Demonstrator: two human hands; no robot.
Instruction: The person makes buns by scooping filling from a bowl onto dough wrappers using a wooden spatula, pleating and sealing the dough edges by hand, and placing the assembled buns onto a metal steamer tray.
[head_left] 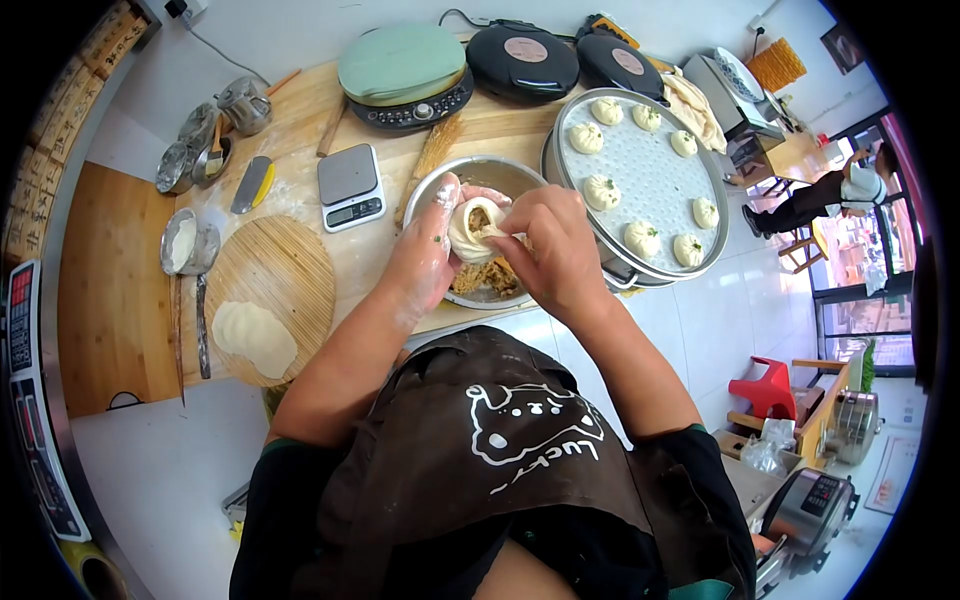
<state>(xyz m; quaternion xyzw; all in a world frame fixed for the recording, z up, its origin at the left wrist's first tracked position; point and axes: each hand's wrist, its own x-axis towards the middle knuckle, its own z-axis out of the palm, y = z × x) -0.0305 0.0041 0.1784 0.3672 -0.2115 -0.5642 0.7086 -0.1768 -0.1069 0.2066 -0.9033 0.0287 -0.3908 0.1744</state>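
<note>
A partly pleated bun (467,238) with filling showing through its open top rests in my left hand (425,250), whose fingers curl around it. Thumb and fingertips of my right hand (558,245) pinch the dough edge on the bun's right side. Both hands are over a metal bowl (512,166) of brownish filling (485,282). Flour dusts my left thumb and wrist. To the right, several pleated buns (603,192) sit spaced out on a round perforated steamer tray (648,178). Flat dough wrappers (252,338) lie overlapped on a round wooden board (280,255) at left.
A kitchen scale (352,185) and a yellow-handled dough scraper (255,186) lie left of the bowl. Behind stand a green-lidded electric griddle (403,65) and black griddles (522,62). A flour pot (185,243) sits at far left. Another person (825,195) stands far right.
</note>
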